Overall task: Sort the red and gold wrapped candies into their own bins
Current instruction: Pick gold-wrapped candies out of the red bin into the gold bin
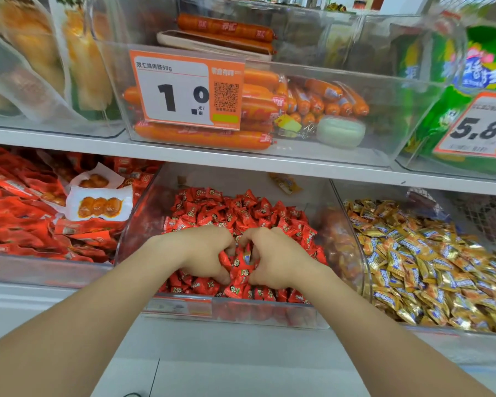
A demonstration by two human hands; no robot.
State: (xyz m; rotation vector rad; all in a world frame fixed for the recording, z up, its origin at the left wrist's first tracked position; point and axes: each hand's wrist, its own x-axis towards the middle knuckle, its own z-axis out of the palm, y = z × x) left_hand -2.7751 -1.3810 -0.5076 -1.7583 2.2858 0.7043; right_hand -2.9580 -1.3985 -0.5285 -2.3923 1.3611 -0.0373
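Observation:
A clear middle bin (143, 224) on the lower shelf is heaped with red wrapped candies (235, 210). Both hands are buried in the front of that heap, side by side. My left hand (204, 253) curls its fingers round a bunch of red candies. My right hand (272, 256) does the same from the other side, and a clump of red wrappers bulges up between the two hands. The clear bin to the right (364, 253) holds a pile of gold wrapped candies (430, 259). A single gold packet (285, 183) lies at the back of the red bin.
The bin at the lower left holds red snack packets (26, 213) and two white packets of orange balls (98, 202). On the upper shelf stand clear bins of orange sausages (269, 107) behind a price card (184, 90), and green bags (470, 81) at right. A white shelf edge (241, 348) runs below the bins.

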